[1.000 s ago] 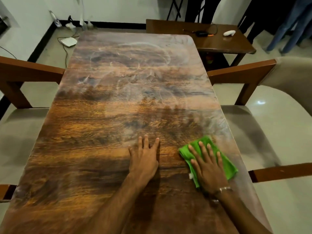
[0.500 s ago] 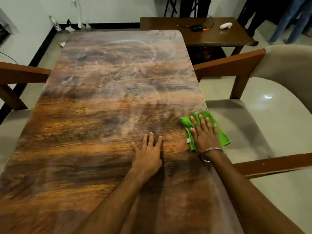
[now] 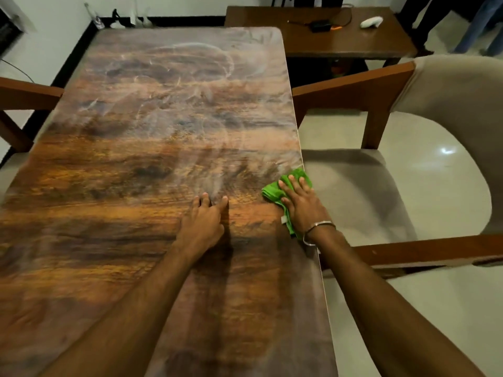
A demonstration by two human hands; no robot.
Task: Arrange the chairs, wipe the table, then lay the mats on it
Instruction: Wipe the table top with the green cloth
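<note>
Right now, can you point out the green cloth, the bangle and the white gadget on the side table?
green cloth (image 3: 270, 194): head view, bare fold at its left edge.
bangle (image 3: 321, 223): head view, metal band across the wrist.
white gadget (image 3: 371, 22): head view, its middle.

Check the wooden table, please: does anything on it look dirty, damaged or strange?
Yes. Whitish swirling streaks cover the far half of the table, like smeared residue; the near half looks cleaner. The right hand presses a green cloth at the table's right edge, the left hand rests flat. No damage or spill shows.
</note>
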